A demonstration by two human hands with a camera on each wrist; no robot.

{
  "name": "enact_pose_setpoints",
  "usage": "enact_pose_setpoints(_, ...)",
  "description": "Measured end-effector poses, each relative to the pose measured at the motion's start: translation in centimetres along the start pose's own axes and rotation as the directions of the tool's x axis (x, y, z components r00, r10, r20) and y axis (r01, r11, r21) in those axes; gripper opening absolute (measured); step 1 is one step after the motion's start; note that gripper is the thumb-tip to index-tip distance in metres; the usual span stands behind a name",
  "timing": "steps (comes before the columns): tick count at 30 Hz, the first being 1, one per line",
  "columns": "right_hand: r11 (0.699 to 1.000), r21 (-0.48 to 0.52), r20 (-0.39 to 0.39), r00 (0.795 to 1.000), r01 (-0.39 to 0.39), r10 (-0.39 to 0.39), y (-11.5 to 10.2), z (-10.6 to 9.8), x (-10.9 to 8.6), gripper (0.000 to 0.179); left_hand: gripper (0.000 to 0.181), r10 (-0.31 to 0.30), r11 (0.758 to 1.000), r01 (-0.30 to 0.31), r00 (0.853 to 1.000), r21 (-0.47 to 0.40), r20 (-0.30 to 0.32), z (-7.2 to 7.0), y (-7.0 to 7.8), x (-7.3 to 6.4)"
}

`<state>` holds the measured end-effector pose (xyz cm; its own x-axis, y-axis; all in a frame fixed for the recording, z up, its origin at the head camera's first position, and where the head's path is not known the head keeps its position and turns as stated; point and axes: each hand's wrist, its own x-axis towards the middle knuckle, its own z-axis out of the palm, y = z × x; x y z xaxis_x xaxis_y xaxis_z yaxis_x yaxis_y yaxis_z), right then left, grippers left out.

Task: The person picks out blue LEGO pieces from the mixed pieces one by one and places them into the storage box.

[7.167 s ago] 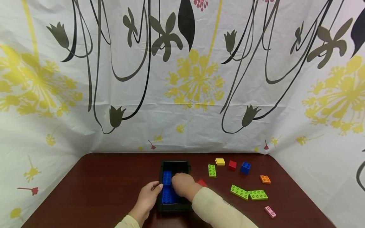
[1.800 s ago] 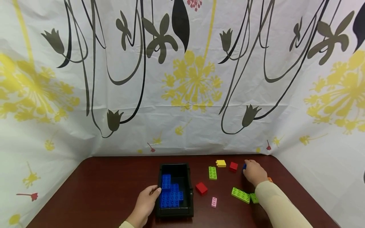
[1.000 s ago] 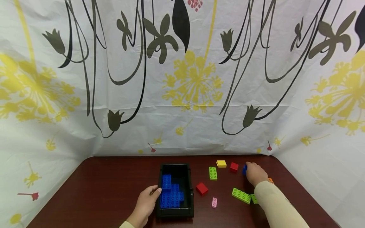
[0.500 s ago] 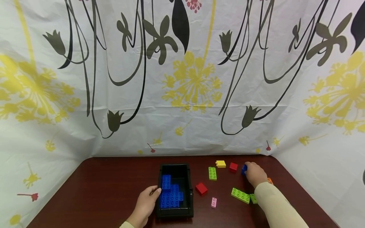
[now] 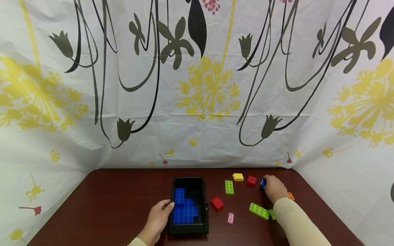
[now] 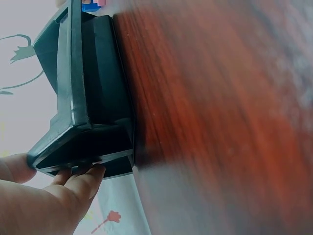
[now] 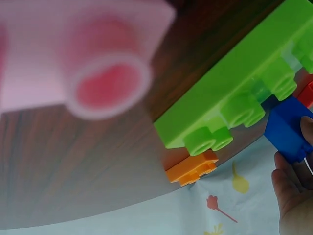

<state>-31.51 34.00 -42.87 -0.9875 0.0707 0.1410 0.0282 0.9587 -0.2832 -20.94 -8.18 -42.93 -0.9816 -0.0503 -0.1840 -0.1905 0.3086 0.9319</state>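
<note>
My left hand (image 5: 157,217) grips the left rim of a black plastic bin (image 5: 188,230), thumb on top. In the left wrist view, the fingers (image 6: 80,185) curl beneath the rim of the bin (image 6: 100,73). Blue building bricks (image 5: 184,216) fill the near left part of the bin, one standing higher at the back. At the far right, my right hand (image 5: 275,189) pinches a blue brick (image 5: 262,183), partly hidden by the fingers. The right wrist view shows thumb and fingers around that blue brick (image 7: 286,128).
Left of the right hand lie a red brick (image 5: 251,180), a yellow brick (image 5: 238,177) and a green brick (image 5: 229,187). Another red brick (image 5: 217,204) and a pink brick (image 5: 230,218) sit beside the bin. Long green (image 5: 259,211) and orange (image 5: 290,195) bricks lie near the right sleeve.
Since the earliest frame, my right hand has left the bin and taken hold of the blue brick at far right. The pink brick now lies nearer the bin. My left hand stays on the rim.
</note>
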Motion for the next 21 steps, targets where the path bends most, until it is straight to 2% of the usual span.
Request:
enact_pose_setpoints(12,1.0,0.015,-0.019,1.0,0.012,-0.012,-0.32,-0.07,-0.57,0.036,0.055,-0.016,1.0,0.016,1.0,-0.018,0.025,-0.08,-0.06,0.09)
enact_pose_setpoints(21,0.997,0.033,-0.1,0.992,0.077,-0.073,-1.02,-0.05,-1.01,0.039,0.054,-0.016,1.0,0.017,1.0,-0.013,0.022,-0.05,0.05,0.01)
